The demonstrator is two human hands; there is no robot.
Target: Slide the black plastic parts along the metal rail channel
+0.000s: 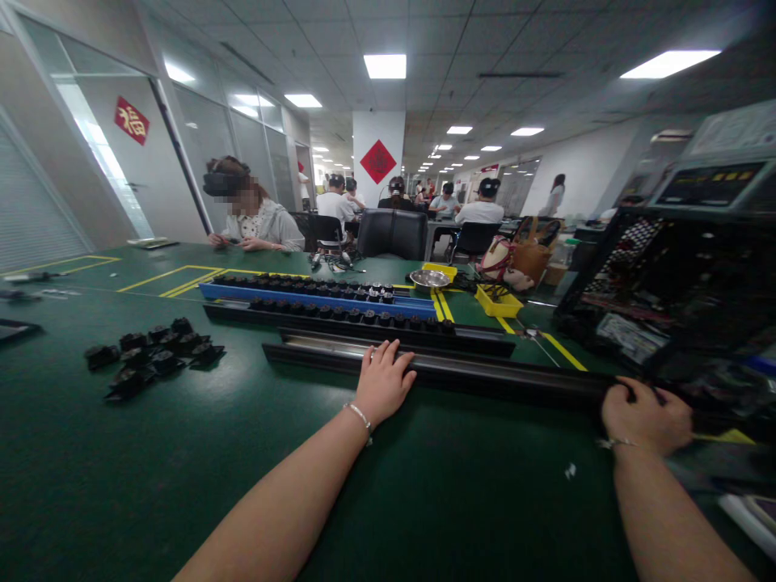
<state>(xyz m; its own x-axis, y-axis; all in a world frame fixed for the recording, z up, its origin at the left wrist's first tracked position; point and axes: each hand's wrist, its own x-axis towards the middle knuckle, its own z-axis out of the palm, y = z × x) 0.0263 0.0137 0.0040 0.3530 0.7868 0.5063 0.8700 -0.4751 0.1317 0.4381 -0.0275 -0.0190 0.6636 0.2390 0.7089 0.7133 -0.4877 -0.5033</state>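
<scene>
A long black channel rail (503, 378) lies across the green table in front of me. My left hand (386, 384) rests on its near edge, left of its middle, with the fingers spread. At the rail's right end, my right hand (646, 416) is curled round it, and some of its fingertips are hidden. Just behind is another black rail (478, 343), holding a row of small round black parts (339, 314). Beyond that stands a blue rail (267, 297) with more such parts along it.
Loose black parts (161, 356) lie piled at the left. A metal bowl (430, 279) and a yellow bin (498, 302) stand at the back. Dark equipment with an open frame (630, 283) rises on the right. Across the table sits a person (260, 226) handling something small.
</scene>
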